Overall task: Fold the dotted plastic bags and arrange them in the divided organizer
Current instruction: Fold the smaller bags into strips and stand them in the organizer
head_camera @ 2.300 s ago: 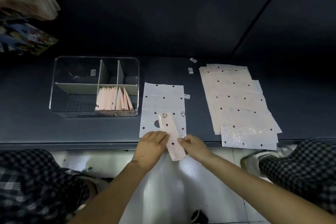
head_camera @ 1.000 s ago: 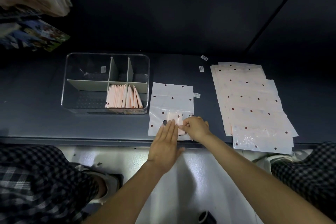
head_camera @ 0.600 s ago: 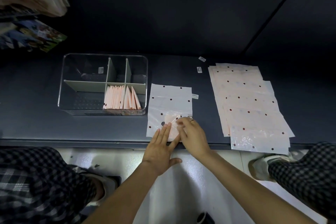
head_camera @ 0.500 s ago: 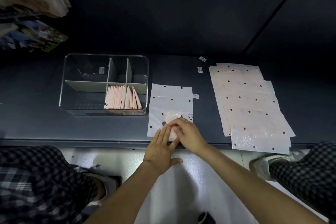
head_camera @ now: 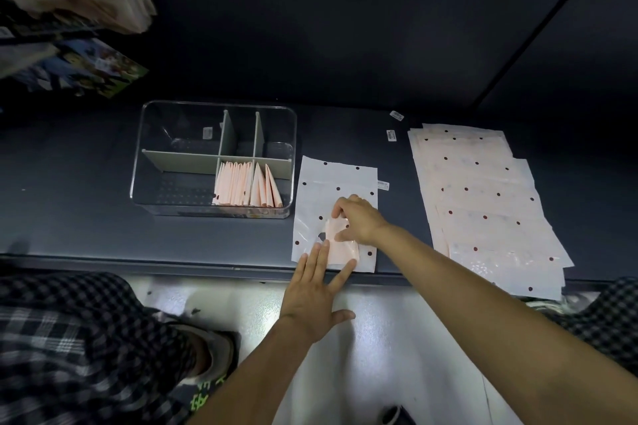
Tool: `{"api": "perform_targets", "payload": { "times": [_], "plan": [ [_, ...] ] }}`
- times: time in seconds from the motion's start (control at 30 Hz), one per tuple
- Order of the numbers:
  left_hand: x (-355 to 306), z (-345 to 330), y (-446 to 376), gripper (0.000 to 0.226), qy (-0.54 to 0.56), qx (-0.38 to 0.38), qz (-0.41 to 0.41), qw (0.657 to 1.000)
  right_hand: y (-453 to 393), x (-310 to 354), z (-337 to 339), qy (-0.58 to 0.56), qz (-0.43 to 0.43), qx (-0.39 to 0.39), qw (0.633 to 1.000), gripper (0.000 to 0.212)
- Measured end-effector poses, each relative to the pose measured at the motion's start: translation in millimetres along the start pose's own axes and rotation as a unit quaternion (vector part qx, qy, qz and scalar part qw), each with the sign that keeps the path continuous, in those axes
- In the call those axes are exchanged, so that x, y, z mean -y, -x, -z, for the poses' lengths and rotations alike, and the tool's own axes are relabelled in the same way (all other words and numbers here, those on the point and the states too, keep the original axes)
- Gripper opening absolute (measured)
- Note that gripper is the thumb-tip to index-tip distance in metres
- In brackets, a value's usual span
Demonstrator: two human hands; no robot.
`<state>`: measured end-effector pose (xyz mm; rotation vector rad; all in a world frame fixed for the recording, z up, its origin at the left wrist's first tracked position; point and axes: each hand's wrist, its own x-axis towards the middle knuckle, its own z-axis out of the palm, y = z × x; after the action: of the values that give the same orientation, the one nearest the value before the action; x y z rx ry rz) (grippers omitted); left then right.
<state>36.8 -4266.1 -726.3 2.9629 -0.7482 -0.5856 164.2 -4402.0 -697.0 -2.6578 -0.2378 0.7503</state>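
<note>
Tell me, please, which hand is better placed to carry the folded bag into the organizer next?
The right hand, probably: its fingers already pinch the folded bag, whereas the left hand only presses flat on it. The organizer sits left of both, within apparent reach.

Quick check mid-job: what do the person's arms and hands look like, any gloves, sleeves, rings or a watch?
Both arms are bare up to the frame edge: no sleeves show, no gloves. The left hand and the right hand show no ring, and no watch or band shows on either wrist. Black-and-white checked trousers cover the knees on both sides.
</note>
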Motion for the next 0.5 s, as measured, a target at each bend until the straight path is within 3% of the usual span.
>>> {"api": "perform_targets", "payload": {
  "times": [0.17,0.3,0.43,0.5],
  "plan": [
    [5,-1,0,0.076,0.048,-0.007,-0.009,0.999,-11,6,11,0.064,-0.015,0.073,0.995,0.034],
    [11,7,-2,0.053,0.199,-0.06,0.008,0.978,-11,6,16,0.05,-0.002,0.086,0.995,0.027],
    [9,28,-9,0.014,0.415,-0.232,0.12,0.871,5,-4,32,-0.094,-0.015,0.056,0.994,0.021],
    [10,42,-15,0.02,0.509,-0.272,0.198,0.792,19,-7,43,-0.195,-0.029,0.031,0.98,0.023]
  ]
}}
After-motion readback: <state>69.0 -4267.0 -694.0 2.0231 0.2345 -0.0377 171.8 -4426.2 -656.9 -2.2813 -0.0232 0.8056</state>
